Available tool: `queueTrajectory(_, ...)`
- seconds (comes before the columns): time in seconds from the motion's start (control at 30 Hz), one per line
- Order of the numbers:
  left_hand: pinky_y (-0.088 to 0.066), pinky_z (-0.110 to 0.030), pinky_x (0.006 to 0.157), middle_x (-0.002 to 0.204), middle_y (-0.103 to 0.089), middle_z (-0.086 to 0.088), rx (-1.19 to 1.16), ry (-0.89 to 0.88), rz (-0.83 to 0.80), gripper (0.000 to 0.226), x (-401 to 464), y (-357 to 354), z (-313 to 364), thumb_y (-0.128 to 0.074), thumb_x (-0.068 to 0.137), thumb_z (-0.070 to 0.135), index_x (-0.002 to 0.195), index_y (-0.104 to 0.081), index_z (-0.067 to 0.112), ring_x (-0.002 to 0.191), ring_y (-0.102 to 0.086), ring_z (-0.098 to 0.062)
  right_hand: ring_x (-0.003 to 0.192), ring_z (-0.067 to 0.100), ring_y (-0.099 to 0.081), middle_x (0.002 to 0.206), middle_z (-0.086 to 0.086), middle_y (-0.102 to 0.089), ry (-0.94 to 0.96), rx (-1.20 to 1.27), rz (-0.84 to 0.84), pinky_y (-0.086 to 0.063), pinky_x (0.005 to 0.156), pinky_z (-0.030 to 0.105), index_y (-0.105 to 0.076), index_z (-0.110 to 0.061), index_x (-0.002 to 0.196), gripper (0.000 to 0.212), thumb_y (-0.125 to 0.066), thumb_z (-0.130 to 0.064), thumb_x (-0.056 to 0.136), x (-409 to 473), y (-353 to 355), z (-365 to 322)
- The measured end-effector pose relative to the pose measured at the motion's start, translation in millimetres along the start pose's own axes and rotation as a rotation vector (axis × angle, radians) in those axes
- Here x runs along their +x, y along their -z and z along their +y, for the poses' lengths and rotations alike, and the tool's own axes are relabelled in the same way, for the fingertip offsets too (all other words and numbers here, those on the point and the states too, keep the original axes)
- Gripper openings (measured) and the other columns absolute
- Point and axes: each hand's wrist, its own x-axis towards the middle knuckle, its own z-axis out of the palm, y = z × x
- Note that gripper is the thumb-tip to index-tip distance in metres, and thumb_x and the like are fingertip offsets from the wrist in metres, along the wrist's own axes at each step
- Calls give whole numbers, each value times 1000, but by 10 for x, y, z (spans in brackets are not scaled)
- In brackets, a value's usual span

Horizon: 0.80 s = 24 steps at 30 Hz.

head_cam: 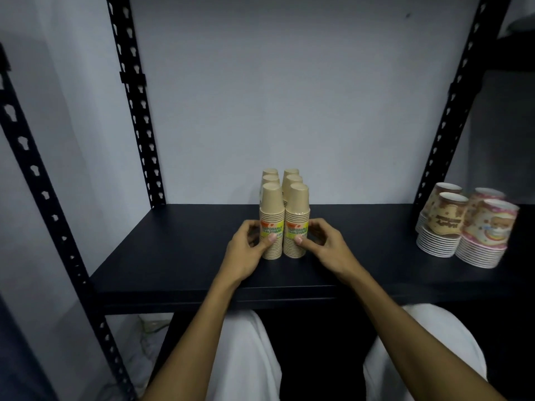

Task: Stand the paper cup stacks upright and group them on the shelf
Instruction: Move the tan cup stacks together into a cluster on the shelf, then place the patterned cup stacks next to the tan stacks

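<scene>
6 tan paper cup stacks [285, 215] upright, upside-down, two touching rows, mid shelf [185, 256], labels facing front.

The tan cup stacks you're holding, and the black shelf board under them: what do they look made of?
The tan cup stacks look like matte kraft paper, with ribbed nested rims; a faint sheen over the printed labels suggests clear plastic wrap, though I can't be sure. The shelf board looks like a smooth, matte black panel, maybe laminated wood or painted metal. The left hand and right hand grip the front two stacks.
</scene>
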Motion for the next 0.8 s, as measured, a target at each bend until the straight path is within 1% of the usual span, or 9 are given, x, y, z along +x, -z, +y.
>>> queueTrajectory(0.13, -50, -40, 106, 133, -64, 8, 51, 8, 10, 65, -6, 6, 11, -76, 76, 54, 129, -57, 23, 125, -59, -11, 128, 11, -57, 128, -7, -67, -28, -19, 9, -41, 116, 44, -64, -21, 121, 34, -77, -25, 89, -21, -19, -37)
queueTrajectory(0.2, -50, -32, 102, 132, -63, 8, 86, 19, 9, 61, -29, 4, 37, -76, 81, 51, 131, -55, 21, 127, -59, -14, 131, 12, -55, 132, -6, -66, -53, -21, 18, -40, 117, 44, -63, -23, 122, 40, -79, -30, 86, -43, -20, -63)
queueTrajectory(0.27, -45, -26, 98, 137, -59, 4, 184, 21, 13, 67, -81, -12, 37, -74, 84, 51, 137, -49, 19, 131, -55, -17, 138, 15, -49, 142, -3, -58, -86, -74, 21, -37, 117, 39, -59, -24, 129, 52, -81, -36, 84, -87, -3, -83)
queueTrajectory(0.33, -40, -30, 103, 151, -47, -3, 374, 19, 29, 82, -192, -35, 1, -69, 86, 57, 148, -37, 14, 139, -45, -21, 141, 18, -45, 150, -1, -50, -127, -232, 15, -38, 114, 36, -50, -22, 140, 66, -79, -42, 84, -154, 72, -71)
queueTrajectory(0.4, -35, -39, 115, 158, -38, -9, 656, 15, 75, 89, -348, -62, -67, -60, 89, 64, 153, -31, 9, 145, -36, -26, 139, 21, -46, 150, 1, -50, -147, -555, -10, -38, 114, 43, -47, -22, 144, 69, -72, -51, 87, -242, 205, 5)
queueTrajectory(0.47, -33, -42, 116, 152, -45, -12, 882, -4, 139, 79, -477, -104, -133, -50, 94, 63, 148, -40, 6, 142, -39, -29, 134, 24, -48, 144, 2, -55, -140, -825, -43, -37, 113, 46, -53, -21, 137, 61, -60, -61, 91, -350, 382, 65)
queueTrajectory(0.53, -37, -41, 110, 141, -54, -11, 932, -25, 194, 65, -553, -150, -150, -48, 96, 58, 138, -52, 8, 132, -46, -28, 135, 24, -46, 143, 0, -55, -140, -939, -51, -33, 111, 47, -56, -24, 133, 59, -49, -67, 93, -433, 560, 110)
queueTrajectory(0.63, -40, -41, 97, 127, -57, -11, 977, -46, 236, 52, -625, -229, -68, -53, 96, 52, 128, -61, 12, 121, -47, -29, 137, 26, -42, 148, 0, -50, -145, -988, -68, -29, 111, 49, -54, -27, 138, 61, -41, -69, 95, -526, 773, 153)
queueTrajectory(0.8, -43, -41, 94, 117, -58, -10, 986, -51, 166, 41, -676, -624, 156, -61, 92, 50, 115, -66, 16, 115, -48, -30, 140, 24, -40, 150, 0, -49, -59, -984, -17, -28, 111, 47, -55, -27, 138, 57, -40, -64, 98, -721, 981, 291)
